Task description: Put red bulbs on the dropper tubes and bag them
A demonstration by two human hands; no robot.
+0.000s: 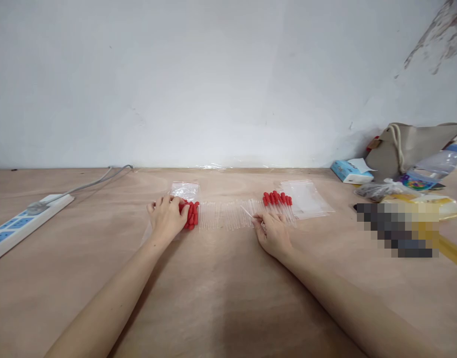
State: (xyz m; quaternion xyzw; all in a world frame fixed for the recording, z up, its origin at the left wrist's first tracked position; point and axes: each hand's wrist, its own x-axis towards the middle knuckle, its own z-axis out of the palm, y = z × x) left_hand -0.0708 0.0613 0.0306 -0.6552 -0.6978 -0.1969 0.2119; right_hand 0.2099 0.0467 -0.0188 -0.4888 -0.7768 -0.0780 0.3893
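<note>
My left hand (pixel 167 215) curls over the left end of a pile of red rubber dropper bulbs (pixel 191 218). Its thumb and fingertips close on a bulb at the pile's edge, largely hidden by the hand. Between thumb and forefinger, my right hand (pixel 273 232) pinches a thin clear glass dropper tube (pixel 246 212), held at a slant. Below that tube, many similar clear tubes (pixel 223 215) lie side by side in a row between my hands. Just beyond my right hand lie several droppers with red bulbs fitted (pixel 277 198), their glass ends pointing toward me.
Clear plastic bags (pixel 306 199) lie at the right of the droppers; another clear bag (pixel 185 190) is behind the loose bulbs. A power strip (pixel 30 219) with a grey cable is at left. Tissues (pixel 349 171), a plastic bottle (pixel 435 166) and a grey bag (pixel 422 144) stand at right.
</note>
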